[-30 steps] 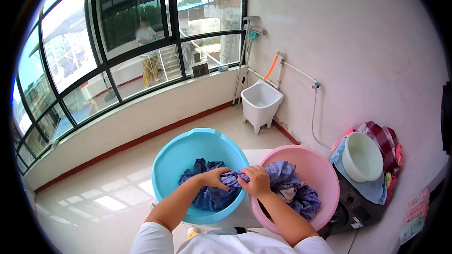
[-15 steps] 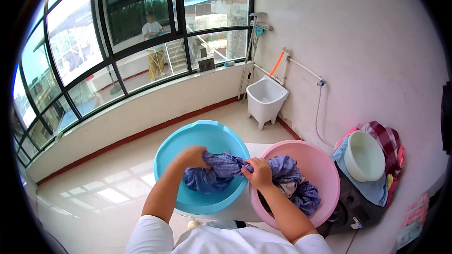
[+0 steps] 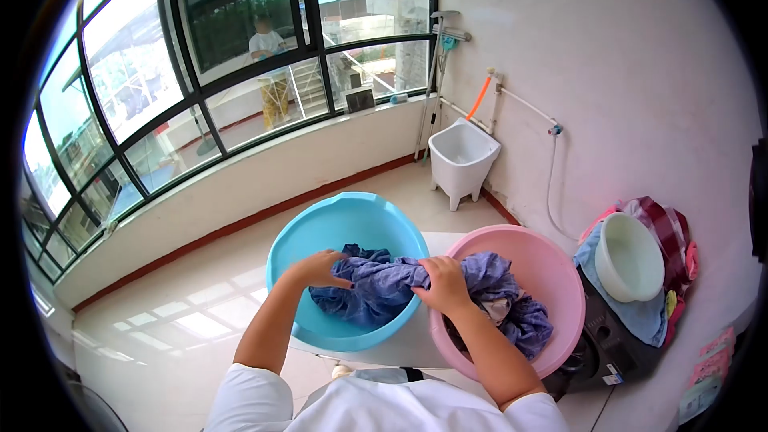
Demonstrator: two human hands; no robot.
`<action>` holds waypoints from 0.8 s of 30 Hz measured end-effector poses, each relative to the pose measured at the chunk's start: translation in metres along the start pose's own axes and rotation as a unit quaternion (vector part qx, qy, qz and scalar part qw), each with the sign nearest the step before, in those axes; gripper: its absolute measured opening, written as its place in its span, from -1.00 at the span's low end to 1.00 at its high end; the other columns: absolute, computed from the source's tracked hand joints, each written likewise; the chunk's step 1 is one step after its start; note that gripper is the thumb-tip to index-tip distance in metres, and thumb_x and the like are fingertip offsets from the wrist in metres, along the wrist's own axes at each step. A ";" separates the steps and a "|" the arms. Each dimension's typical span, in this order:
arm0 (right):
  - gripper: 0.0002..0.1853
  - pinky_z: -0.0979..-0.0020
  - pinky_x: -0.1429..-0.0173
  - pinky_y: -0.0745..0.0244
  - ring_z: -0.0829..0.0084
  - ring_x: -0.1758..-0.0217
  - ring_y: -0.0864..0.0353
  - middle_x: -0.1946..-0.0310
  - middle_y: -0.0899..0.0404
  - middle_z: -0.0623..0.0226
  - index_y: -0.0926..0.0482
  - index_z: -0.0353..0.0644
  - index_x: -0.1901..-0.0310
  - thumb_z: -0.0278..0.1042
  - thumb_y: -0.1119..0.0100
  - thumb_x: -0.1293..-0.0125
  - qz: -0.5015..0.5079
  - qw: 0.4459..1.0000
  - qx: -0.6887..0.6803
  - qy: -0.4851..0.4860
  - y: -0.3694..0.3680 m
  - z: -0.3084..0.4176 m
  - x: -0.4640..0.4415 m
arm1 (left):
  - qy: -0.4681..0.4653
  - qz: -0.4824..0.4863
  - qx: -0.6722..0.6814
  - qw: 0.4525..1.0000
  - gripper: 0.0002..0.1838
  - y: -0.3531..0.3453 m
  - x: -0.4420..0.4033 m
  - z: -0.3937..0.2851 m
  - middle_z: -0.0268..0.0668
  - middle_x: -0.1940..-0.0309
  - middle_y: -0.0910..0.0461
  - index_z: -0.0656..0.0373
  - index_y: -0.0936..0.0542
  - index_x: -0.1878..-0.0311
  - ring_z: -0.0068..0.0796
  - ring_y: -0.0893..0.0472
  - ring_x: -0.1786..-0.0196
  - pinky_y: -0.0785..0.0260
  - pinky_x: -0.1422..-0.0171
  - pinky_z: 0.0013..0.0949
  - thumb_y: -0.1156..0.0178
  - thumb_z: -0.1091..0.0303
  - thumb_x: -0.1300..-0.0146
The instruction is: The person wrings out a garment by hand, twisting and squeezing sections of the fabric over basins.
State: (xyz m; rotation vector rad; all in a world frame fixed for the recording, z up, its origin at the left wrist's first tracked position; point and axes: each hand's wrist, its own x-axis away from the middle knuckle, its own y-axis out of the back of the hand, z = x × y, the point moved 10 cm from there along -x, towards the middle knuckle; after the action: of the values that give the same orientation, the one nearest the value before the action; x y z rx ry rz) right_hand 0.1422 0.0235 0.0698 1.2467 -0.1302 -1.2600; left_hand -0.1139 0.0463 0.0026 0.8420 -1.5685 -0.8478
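Observation:
A wet-looking, twisted blue-purple patterned cloth stretches from inside the blue basin across to the pink basin. My right hand is wrapped round it near the pink basin's left rim. Over the blue basin, my left hand has its thumb and fingers apart at the cloth's left part, touching or very near it. A darker blue bunch of fabric lies beneath, in the blue basin. More bunched cloth, with a beige piece among it, rests in the pink basin.
A pale green basin sits on a blue towel over a dark appliance at right. Behind are a white utility sink, mops and a hose. Windows line the left, showing a figure in white.
My left hand has loosened from the cloth, its fingers spreading apart. My right hand keeps its hold. The view has shifted slightly.

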 end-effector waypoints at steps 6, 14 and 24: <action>-0.56 0.19 -0.11 -0.29 0.17 0.03 -0.47 0.22 -0.56 0.22 -0.53 -0.16 0.16 -0.36 -0.35 0.19 -0.010 0.999 -0.018 0.030 0.001 0.007 0.004 | -0.272 -0.129 0.156 0.941 0.00 0.016 -0.001 -0.110 -0.09 -0.19 -0.35 0.10 -0.27 -0.29 -0.16 -0.36 -0.24 -0.18 -0.30 -0.19 -0.48 -0.02 0.29; -0.55 0.17 -0.08 -0.31 0.13 0.08 -0.50 0.21 -0.57 0.20 -0.51 -0.17 0.17 -0.43 -0.35 0.22 -0.118 0.990 -0.013 0.077 0.047 0.033 0.004 | -0.257 -0.345 0.162 0.888 -0.06 0.046 0.014 -0.115 -0.11 0.01 -0.51 0.12 -0.30 -0.20 -0.09 -0.46 -0.09 -0.26 -0.20 -0.19 -0.48 0.21 0.40; -0.47 0.18 0.01 -0.41 0.04 0.10 -0.54 0.20 -0.56 0.09 -0.48 -0.22 0.12 -0.39 -0.43 0.23 -0.043 0.999 -0.010 0.015 0.045 0.050 -0.032 | -0.318 -0.545 0.093 0.770 -0.60 0.139 0.096 -0.088 -0.39 0.40 -0.46 0.00 -0.49 0.38 -0.29 -0.43 0.21 -0.28 0.10 -0.24 -0.36 0.32 0.44</action>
State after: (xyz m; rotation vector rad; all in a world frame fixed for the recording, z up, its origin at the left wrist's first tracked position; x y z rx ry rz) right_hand 0.1248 0.0075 0.1400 1.2640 -0.0426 -1.3140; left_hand -0.0505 0.0238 0.1805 1.8166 -1.6661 -1.9919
